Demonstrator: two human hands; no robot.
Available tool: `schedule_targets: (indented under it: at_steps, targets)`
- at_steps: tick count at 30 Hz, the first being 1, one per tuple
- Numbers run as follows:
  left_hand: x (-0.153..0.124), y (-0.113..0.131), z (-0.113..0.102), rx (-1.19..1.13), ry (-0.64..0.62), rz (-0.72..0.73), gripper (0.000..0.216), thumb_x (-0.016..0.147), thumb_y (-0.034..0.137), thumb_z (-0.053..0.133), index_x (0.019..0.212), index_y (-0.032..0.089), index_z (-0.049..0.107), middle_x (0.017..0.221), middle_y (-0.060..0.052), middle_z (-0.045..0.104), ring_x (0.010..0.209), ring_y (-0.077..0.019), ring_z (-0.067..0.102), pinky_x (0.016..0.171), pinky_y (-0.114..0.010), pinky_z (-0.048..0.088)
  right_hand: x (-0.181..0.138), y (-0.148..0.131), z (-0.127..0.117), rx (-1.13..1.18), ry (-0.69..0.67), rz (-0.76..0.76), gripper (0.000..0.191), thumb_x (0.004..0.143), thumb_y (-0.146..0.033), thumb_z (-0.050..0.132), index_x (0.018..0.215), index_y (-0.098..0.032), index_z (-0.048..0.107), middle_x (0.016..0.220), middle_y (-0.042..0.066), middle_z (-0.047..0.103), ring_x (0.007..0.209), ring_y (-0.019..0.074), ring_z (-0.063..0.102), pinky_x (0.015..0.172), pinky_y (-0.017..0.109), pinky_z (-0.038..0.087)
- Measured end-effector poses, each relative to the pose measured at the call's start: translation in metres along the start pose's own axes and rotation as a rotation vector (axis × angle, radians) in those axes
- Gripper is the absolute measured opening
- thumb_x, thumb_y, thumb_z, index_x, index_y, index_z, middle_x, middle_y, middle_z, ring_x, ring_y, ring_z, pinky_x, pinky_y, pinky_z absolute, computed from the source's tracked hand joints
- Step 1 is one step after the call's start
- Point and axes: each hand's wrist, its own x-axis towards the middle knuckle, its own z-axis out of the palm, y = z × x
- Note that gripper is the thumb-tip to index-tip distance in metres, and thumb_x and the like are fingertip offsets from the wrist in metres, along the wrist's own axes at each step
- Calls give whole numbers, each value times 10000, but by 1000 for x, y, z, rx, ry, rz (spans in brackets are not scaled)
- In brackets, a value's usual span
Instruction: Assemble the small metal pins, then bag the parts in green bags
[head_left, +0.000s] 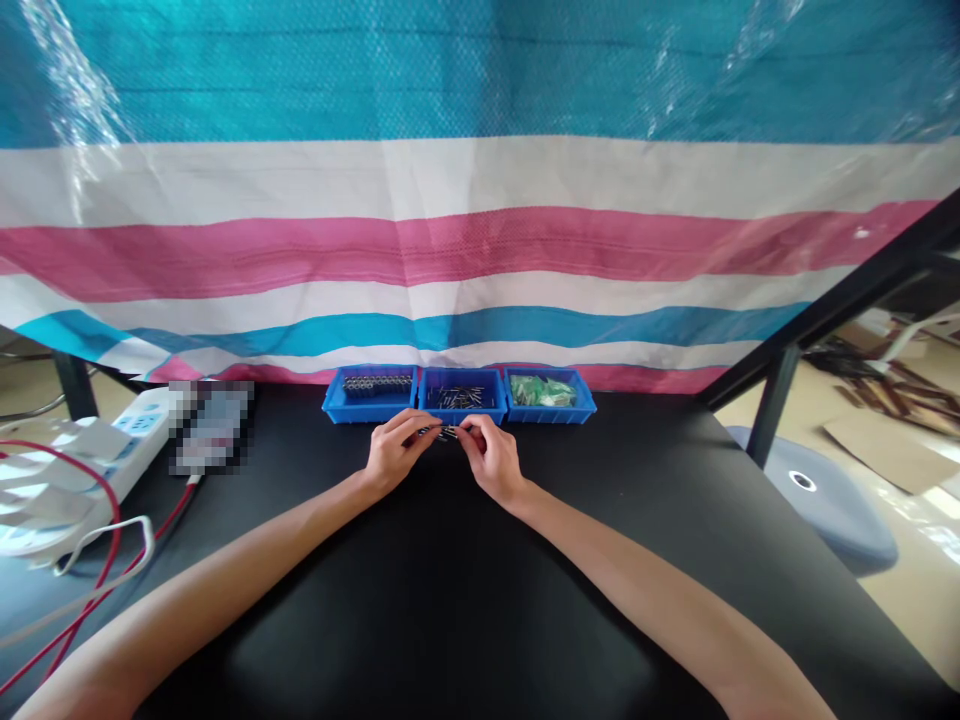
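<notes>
Near the table's (pixel 435 600) far edge, my left hand (pixel 393 452) and right hand (pixel 493 462) pinch thin metal pieces (pixel 448 433) between them, seemingly for steadiness, with the middle blue bin (pixel 459 377) close, probably for easy reach.

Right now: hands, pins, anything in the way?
Left hand, right hand pinching small metal pins. Middle blue bin just beyond, loose pins inside. Red cable off left.

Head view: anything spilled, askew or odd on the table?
Nothing looks spilled or damaged; the three blue bins sit upright in a row. Only slight untidiness: the red cable and white cable cross loosely near the power strip.
</notes>
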Motion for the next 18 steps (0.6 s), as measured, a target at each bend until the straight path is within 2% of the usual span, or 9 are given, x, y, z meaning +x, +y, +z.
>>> schedule_targets:
  at_steps: [7,18]
  targets:
    - [0,1,-1,-4,2,-14,113,861,230,616,938,175,679,873,-45,664,593,-77,526,584,-197,472,0,0,1,21,15,-6,141,933,-317,493,926,-193,561,597,-35,541,500,97,509,542,207,393]
    - [1,2,-1,-19,6,-4,126,876,250,593,919,169,679,873,-58,667,637,-96,562,598,-205,490,0,-1,-2,0,-23,23,203,942,-358,471,918,-194,586,647,-8,596,528,108,539,562,218,420]
